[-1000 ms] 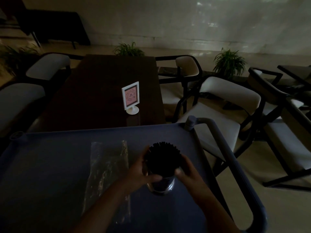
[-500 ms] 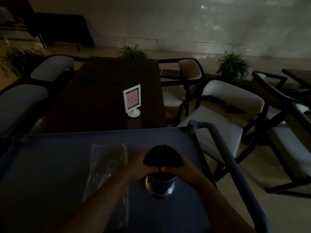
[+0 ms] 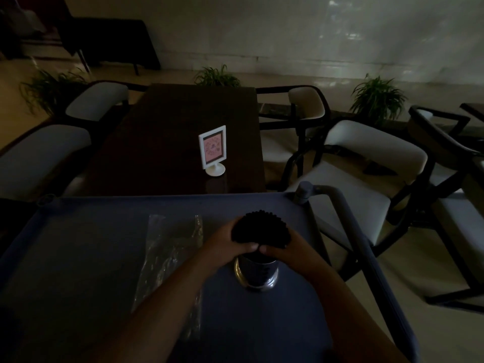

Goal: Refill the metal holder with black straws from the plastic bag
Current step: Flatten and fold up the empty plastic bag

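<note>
Black straws [image 3: 260, 227] stand bundled in the metal holder [image 3: 256, 274] on the blue cart [image 3: 78, 258]; my left grip [image 3: 230, 244] and right grip [image 3: 285, 251] clamp the bundle together. Plastic bag [image 3: 167, 247] lies just left.

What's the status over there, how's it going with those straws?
Left hand and right hand both clasped round black straws. Bundle standing in metal holder. Plastic bag flat alongside. Nothing blocking.
</note>
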`<state>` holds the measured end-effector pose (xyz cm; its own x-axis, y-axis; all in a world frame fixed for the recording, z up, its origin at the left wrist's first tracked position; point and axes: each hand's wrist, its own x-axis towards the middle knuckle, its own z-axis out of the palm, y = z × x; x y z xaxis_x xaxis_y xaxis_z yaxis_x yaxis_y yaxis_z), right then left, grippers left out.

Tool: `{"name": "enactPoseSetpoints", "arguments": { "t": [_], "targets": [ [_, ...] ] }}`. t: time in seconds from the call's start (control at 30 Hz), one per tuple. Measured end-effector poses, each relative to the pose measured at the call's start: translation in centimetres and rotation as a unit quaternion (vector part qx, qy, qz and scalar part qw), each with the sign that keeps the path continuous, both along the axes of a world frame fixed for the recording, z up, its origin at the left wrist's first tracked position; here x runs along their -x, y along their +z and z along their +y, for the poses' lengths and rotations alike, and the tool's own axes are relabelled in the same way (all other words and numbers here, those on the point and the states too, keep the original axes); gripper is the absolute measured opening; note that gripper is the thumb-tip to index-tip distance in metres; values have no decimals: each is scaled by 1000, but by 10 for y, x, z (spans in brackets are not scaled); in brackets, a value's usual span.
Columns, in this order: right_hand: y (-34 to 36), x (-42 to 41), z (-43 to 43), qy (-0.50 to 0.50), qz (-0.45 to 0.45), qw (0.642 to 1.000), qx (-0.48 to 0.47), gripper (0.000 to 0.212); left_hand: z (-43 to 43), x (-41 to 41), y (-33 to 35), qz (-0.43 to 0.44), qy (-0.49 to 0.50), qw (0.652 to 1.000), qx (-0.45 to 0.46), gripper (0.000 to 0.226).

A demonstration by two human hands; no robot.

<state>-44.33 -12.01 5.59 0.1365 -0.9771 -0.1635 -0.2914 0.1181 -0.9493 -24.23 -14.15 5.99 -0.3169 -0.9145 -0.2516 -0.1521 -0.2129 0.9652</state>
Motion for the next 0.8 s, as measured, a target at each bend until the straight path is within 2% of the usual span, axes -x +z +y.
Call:
{"name": "enactPoseSetpoints", "arguments": {
  "t": [0.1,0.2,0.3,0.4,0.5,0.63,0.8],
  "targets": [
    [3,-1,13,-35,-5,999,24,64,10,-9,7,0,22,1000,5,75],
    [7,1,30,-66,-15,998,1,66,26,-20,14,6,34,999,22,73],
    [5,6,49,-74,19,996,-45,44,45,-35,19,4,52,998,16,72],
    [-4,9,68,-61,35,993,-95,24,62,-54,18,5,63,998,4,58],
    [-15,2,84,-53,53,987,-144,19,76,-74,16,-11,65,998,3,47],
    [-24,-29,93,-43,20,975,-217,10,88,-99,5,-21,104,994,-6,27],
    [-26,-99,86,-90,-34,969,-228,11,88,-145,-7,-40,121,992,0,14]
  ]
}}
